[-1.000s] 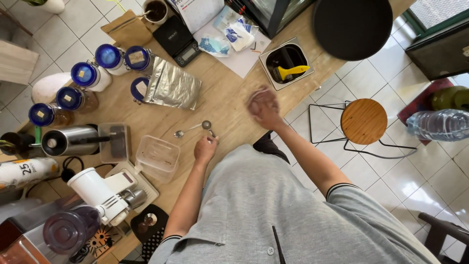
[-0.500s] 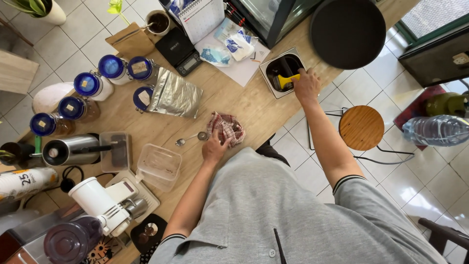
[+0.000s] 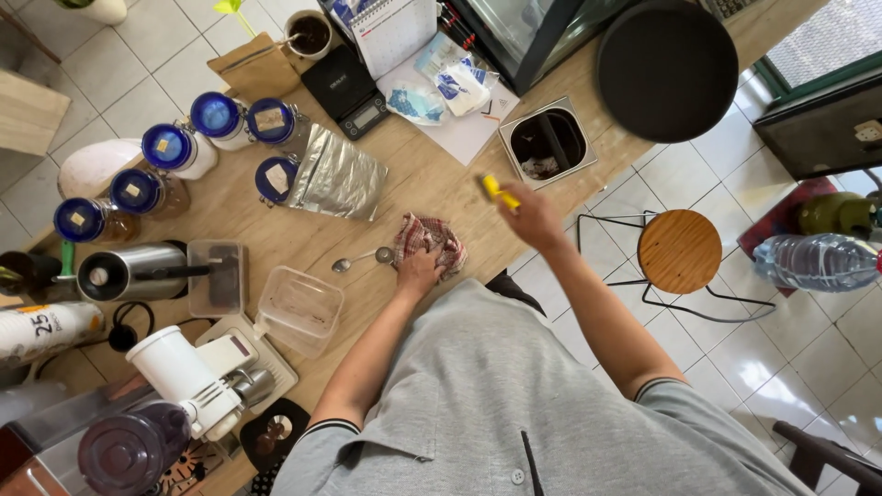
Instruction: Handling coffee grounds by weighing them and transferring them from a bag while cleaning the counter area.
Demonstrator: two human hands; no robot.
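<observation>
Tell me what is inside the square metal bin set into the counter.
The square metal bin holds a dark liner with crumpled pale scraps at the bottom; deeper contents are lost in shadow.

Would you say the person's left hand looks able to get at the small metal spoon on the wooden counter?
Probably yes: the left hand rests on the checked red cloth, and the small metal spoon lies just beside it with nothing between.
</observation>
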